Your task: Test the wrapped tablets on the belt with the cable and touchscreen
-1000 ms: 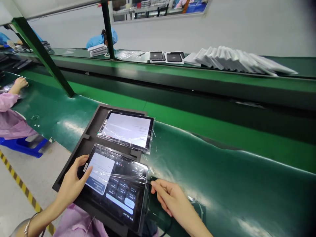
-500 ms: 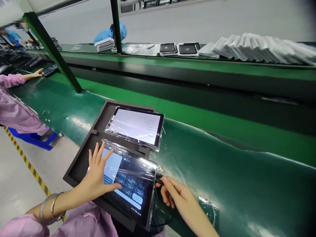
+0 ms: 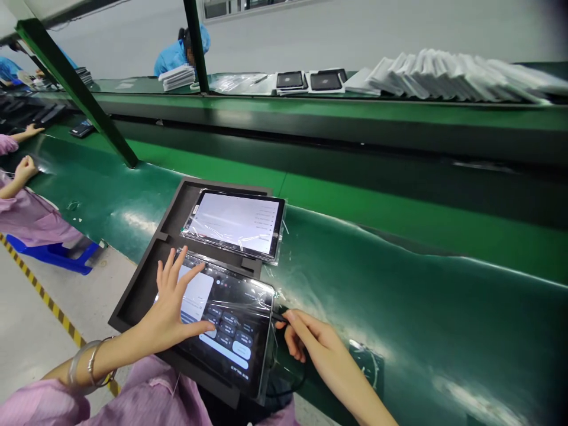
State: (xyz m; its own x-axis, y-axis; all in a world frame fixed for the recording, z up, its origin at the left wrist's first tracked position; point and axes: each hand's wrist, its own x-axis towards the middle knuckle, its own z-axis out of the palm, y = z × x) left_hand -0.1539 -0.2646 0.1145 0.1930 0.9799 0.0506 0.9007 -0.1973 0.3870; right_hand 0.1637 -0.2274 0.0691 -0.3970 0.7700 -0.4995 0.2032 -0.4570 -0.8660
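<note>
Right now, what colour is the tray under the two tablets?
The tray is black, holding both tablets; the head view shows it best.

two plastic-wrapped black tablets with lit screens, the near one [image 3: 226, 322] and the far one [image 3: 235, 222], sit in one black foam tray [image 3: 142, 284]. two more dark tablets [image 3: 289, 80] [image 3: 326, 80] lie on the far green bench, beside one long row of white packets [image 3: 452, 74]. one stack of white sheets [image 3: 177, 77] sits further left.
</note>
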